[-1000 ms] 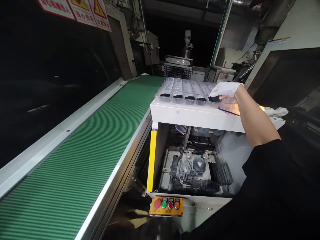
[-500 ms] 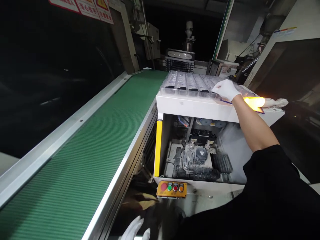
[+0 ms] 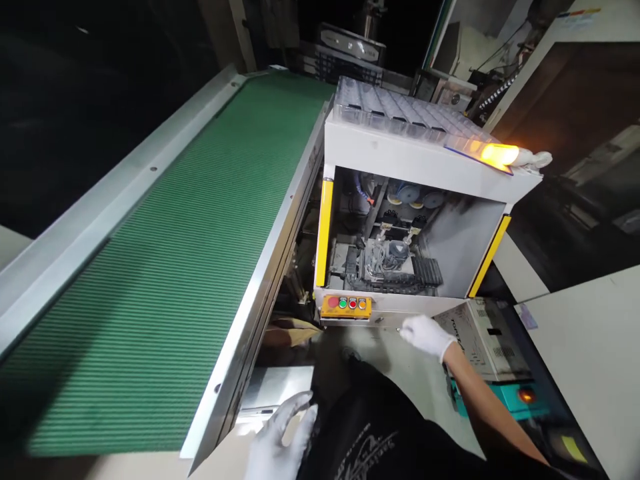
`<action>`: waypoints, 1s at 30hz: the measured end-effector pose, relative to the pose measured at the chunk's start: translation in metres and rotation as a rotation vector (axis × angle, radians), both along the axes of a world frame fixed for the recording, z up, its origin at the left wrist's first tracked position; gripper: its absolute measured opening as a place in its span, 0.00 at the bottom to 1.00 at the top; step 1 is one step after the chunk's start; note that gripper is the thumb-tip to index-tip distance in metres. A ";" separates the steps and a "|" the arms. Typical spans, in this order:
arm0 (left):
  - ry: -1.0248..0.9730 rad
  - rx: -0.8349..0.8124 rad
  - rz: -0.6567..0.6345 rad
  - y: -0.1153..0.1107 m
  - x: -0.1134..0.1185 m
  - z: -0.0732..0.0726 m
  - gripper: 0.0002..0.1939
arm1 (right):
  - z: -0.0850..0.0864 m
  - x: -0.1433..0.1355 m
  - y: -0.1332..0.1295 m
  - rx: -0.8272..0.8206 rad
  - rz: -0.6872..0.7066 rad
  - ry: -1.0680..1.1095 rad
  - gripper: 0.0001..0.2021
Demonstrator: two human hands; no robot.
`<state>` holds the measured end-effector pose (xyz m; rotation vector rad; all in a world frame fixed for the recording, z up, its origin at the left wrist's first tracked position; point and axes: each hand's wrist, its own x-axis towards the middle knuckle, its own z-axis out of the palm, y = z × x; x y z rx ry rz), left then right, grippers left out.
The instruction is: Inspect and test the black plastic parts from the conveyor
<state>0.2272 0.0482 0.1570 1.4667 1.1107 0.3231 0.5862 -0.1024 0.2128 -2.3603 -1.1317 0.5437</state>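
Note:
My right hand [image 3: 427, 337], in a white glove, hangs below and in front of the machine's button box. Its fingers are pinched together; a tiny speck shows at the fingertips, too small to name. My left hand [image 3: 283, 437], also white-gloved, is low in the view beside a shiny metal box [image 3: 280, 387]. Its thumb and fingers are curved but apart, with nothing visible between them. On top of the white machine [image 3: 380, 143] lies a clear plastic compartment tray [image 3: 400, 110], with small black pieces along its front row.
A green ribbed conveyor belt [image 3: 165, 267] with metal side rails fills the left. The yellow button box [image 3: 346, 307] juts from the machine front. An orange lamp [image 3: 500, 155] glows at the machine's top right corner. A grey and teal unit [image 3: 493, 347] stands at the lower right.
My right hand has left the clear tray and come down in front of the machine. My left hand has risen further into view. The camera has tilted downward.

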 end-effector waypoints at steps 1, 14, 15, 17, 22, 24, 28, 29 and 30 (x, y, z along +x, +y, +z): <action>-0.029 0.014 -0.029 0.003 0.006 0.004 0.20 | -0.018 -0.008 -0.015 -0.033 -0.020 0.029 0.12; -0.467 0.080 -0.008 0.126 0.325 0.053 0.27 | -0.004 0.273 0.093 0.570 -0.431 0.147 0.36; -0.479 0.075 -0.021 0.140 0.364 0.051 0.30 | -0.002 0.288 0.111 0.618 -0.370 0.208 0.36; -0.519 0.028 -0.096 0.166 0.433 0.048 0.35 | 0.000 0.308 0.138 0.644 -0.201 0.339 0.29; -0.519 -0.049 -0.562 0.208 0.518 0.044 0.23 | 0.000 0.314 0.160 0.593 0.030 0.609 0.13; -0.511 -0.057 -0.631 0.212 0.520 0.044 0.17 | -0.003 0.309 0.161 0.607 0.012 0.638 0.09; -0.581 -0.110 -0.528 0.206 0.515 0.046 0.15 | -0.007 0.300 0.165 0.708 -0.091 0.644 0.06; -0.593 -0.108 -0.511 0.204 0.514 0.046 0.15 | -0.007 0.299 0.165 0.723 -0.110 0.663 0.06; -0.594 -0.093 -0.503 0.203 0.514 0.047 0.14 | -0.008 0.297 0.165 0.729 -0.123 0.673 0.06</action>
